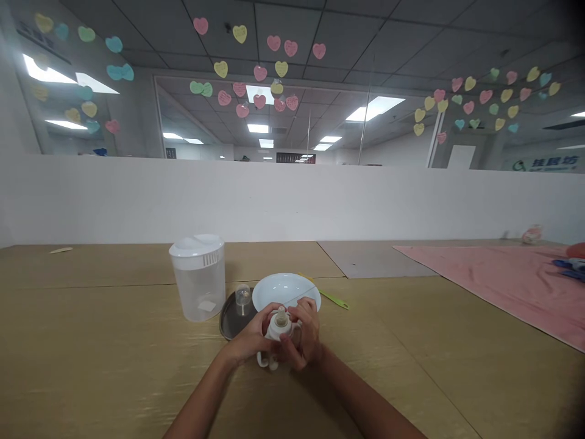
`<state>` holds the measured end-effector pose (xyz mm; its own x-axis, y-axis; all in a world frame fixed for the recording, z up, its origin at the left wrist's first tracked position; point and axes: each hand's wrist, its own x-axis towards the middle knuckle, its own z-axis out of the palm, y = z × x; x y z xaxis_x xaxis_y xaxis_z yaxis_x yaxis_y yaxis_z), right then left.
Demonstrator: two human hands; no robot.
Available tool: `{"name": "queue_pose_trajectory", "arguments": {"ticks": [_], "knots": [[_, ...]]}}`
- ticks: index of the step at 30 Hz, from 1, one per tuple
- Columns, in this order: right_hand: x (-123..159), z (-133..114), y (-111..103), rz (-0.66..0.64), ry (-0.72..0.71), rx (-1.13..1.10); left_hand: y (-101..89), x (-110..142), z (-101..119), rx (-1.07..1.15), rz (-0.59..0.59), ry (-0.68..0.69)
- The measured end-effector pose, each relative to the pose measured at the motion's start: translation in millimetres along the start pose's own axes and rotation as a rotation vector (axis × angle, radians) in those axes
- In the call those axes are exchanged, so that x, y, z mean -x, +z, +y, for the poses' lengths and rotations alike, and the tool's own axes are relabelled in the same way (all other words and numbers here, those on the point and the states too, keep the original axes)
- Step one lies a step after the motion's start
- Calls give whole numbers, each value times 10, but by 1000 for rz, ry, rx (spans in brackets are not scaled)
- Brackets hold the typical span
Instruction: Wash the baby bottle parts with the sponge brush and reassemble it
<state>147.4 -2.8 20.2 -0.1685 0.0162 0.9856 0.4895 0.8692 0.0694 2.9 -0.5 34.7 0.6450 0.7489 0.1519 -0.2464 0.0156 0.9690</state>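
A small white baby bottle top with handles and a nipple (278, 324) is held upright between both hands over the wooden table (114, 366). My left hand (252, 336) wraps its left side, fingers closed on it. My right hand (307, 332) grips its right side, fingers curled round it. Just behind the hands sits a white bowl (283, 289). To its left lies a dark round metal tray (231, 317) with a small clear cap (242, 296) standing on it.
A clear plastic pitcher with a white lid (198, 277) stands left of the tray. A yellow-green utensil (333, 297) lies right of the bowl. A pink cloth (507, 280) covers the table's right side. A white partition wall (292, 201) runs behind.
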Motion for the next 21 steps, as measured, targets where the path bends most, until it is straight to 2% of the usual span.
{"name": "queue_pose_trajectory", "arguments": {"ticks": [7, 11, 15, 21], "knots": [[-45, -63, -44, -14, -92, 16, 39, 29, 30, 14, 69, -26], [-98, -156, -42, -31, -127, -19, 32, 36, 58, -94, 93, -25], [-90, -235, 15, -51, -153, -83, -14, 35, 39, -196, 61, -19], [29, -252, 132, -103, -210, -109, -52, -33, -77, -144, 2, 37]]}}
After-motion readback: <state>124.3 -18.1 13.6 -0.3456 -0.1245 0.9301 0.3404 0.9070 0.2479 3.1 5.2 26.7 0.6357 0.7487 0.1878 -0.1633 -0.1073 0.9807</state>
